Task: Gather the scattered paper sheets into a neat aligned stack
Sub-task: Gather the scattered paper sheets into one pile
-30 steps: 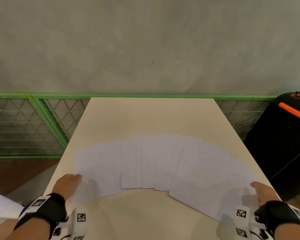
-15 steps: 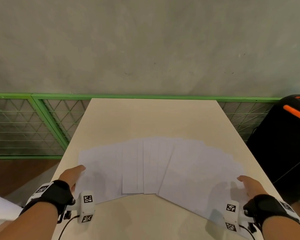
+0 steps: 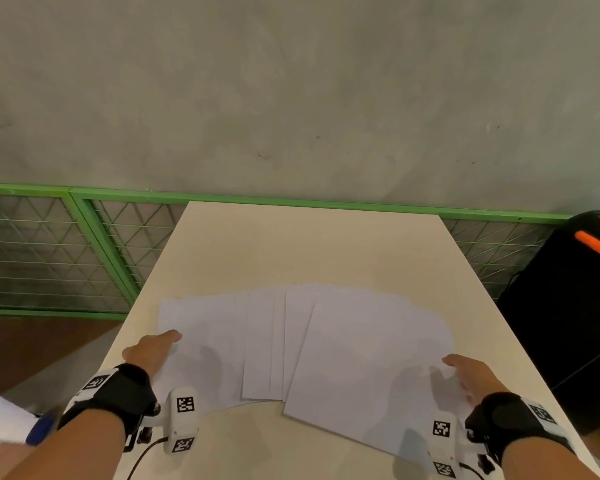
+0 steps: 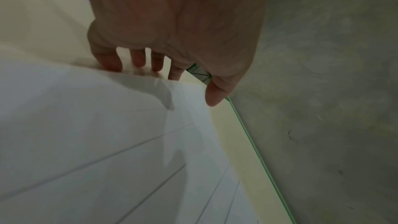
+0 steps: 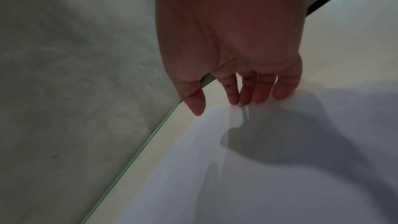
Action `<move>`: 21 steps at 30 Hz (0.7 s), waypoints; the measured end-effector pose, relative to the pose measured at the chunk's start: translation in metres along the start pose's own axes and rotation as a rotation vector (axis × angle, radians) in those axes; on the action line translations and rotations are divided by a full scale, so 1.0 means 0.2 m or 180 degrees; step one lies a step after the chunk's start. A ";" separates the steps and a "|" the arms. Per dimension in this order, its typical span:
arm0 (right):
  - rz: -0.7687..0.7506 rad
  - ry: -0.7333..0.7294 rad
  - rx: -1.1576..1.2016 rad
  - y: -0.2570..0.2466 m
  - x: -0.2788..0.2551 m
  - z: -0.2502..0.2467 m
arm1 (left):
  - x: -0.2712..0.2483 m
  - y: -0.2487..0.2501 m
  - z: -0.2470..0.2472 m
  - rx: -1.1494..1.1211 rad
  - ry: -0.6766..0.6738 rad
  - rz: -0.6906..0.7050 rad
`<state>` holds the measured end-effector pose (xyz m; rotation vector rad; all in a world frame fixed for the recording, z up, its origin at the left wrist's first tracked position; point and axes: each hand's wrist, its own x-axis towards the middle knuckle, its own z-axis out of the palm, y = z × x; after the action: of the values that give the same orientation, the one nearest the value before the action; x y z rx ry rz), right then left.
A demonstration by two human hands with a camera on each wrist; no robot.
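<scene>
White sheets [image 3: 326,344] lie fanned and overlapping across the near half of the counter [image 3: 312,244], the widest sheet toward the near right corner. The left hand [image 3: 151,351] rests at the fan's left edge, fingers [image 4: 112,62] straight and spread, tips touching the outermost sheet. The right hand [image 3: 471,375] rests at the fan's right edge, fingers [image 5: 258,89] extended and close together, tips on the paper. Neither hand grips anything. A green fence [image 3: 94,233] runs behind the counter's far edge; a black bag [image 3: 568,323] stands off its right edge.
</scene>
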<state>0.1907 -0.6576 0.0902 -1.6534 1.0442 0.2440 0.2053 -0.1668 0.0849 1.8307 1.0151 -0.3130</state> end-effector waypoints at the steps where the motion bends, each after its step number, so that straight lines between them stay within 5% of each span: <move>1: 0.0028 -0.0049 -0.0040 -0.01 0.00 0.00 | 0.06 -0.03 0.01 -0.0014 -0.0010 0.0008; 8: 0.0022 -0.0110 -0.0056 -0.02 0.04 0.05 | -0.05 0.01 0.00 -0.0734 -0.0802 -0.0140; 14: 0.0008 -0.0310 -0.0323 -0.02 0.04 0.10 | -0.04 -0.01 0.07 -0.0633 -0.0194 0.0162; 21: -0.0210 -0.0408 -0.0664 -0.04 0.00 0.21 | -0.11 0.00 0.19 -0.0912 -0.0671 0.0078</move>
<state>0.2116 -0.6215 0.0796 -1.8301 0.8896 0.4213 0.1993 -0.2096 0.0797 1.5163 0.8436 -0.3206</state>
